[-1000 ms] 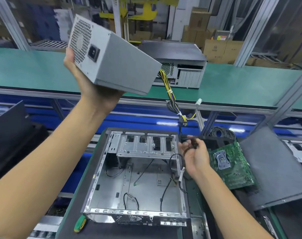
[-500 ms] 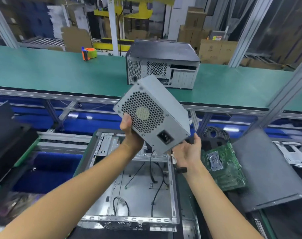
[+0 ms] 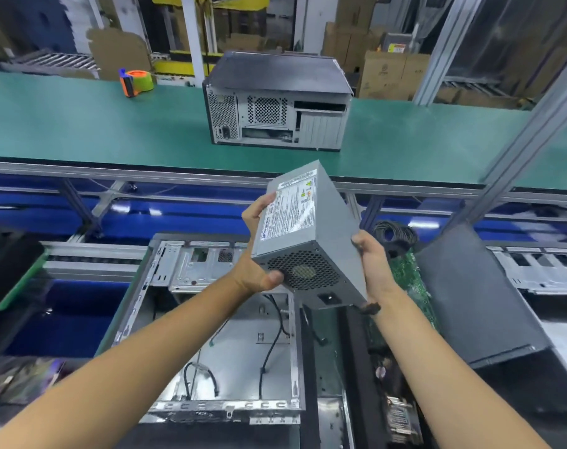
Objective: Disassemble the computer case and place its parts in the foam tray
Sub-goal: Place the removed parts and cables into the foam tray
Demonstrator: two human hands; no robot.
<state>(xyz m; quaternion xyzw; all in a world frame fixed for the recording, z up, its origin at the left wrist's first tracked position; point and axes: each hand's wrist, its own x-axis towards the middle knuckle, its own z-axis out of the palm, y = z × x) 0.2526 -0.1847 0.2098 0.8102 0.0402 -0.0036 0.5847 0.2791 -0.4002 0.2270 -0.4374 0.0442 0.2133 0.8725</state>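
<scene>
Single head-worn wide-angle view, facing forward and down, close above both forearms, conveyor line beyond

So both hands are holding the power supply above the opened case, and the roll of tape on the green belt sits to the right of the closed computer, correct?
Not quite. The head view shows the roll of tape to the left of the closed computer on the green belt. The rest holds: left hand and right hand hold the power supply above the opened case.

The power supply [image 3: 308, 241] is hiding the left hand's [image 3: 256, 270] palm and the right hand's [image 3: 374, 270] fingers, and covering the motherboard's [image 3: 408, 283] nine o'clock side. Its label text is reading too small. At seven o'clock, colourful clutter [image 3: 20, 380] is blurring.
</scene>
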